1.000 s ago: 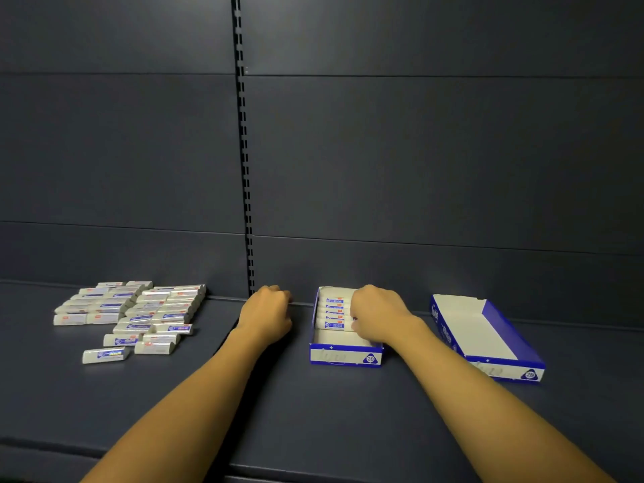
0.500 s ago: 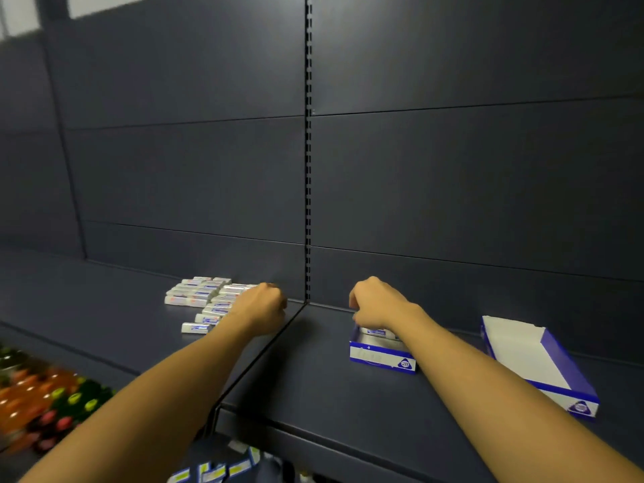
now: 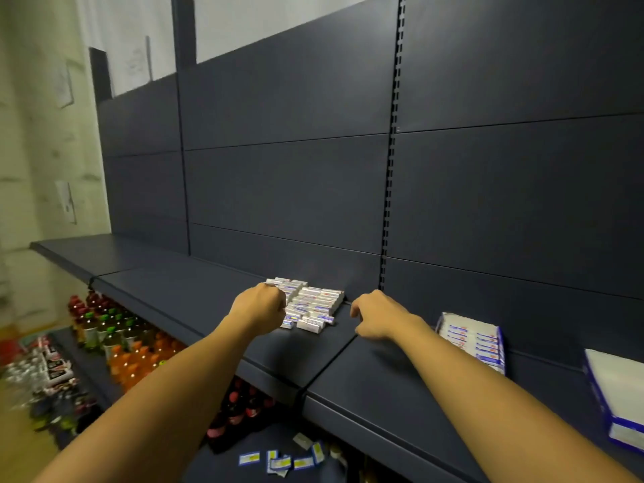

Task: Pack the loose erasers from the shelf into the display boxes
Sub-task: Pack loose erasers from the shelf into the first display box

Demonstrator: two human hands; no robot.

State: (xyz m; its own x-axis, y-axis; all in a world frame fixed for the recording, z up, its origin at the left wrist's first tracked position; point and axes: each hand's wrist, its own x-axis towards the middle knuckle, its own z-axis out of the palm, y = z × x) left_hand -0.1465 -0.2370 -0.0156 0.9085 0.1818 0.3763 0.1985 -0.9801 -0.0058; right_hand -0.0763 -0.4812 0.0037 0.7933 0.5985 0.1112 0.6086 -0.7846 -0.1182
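Two hands reach over the dark shelf (image 3: 195,294). The left hand (image 3: 259,306) is curled into a fist at the near left edge of the pile of loose erasers (image 3: 312,305), covering some of them; whether it grips an eraser cannot be told, since the fingers fold out of sight. The right hand (image 3: 378,317) hovers just right of the pile, over the seam between two shelf panels, fingers loosely bent and apart, with nothing visible in it. The erasers lie in rough rows against the back panel (image 3: 285,190), white with blue and red labels too small to read.

Further right, one display box (image 3: 474,339) sits on the shelf partly filled with a row of erasers; the right forearm cuts off its near corner. A second display box (image 3: 616,395) at the frame's right edge is cropped and blurred, its white interior showing no contents.

Below the shelf, bottles (image 3: 115,339) with orange, red and dark contents stand in rows, smeared by blur. Small blue-and-white price tags (image 3: 278,460) lie scattered on a lower level.
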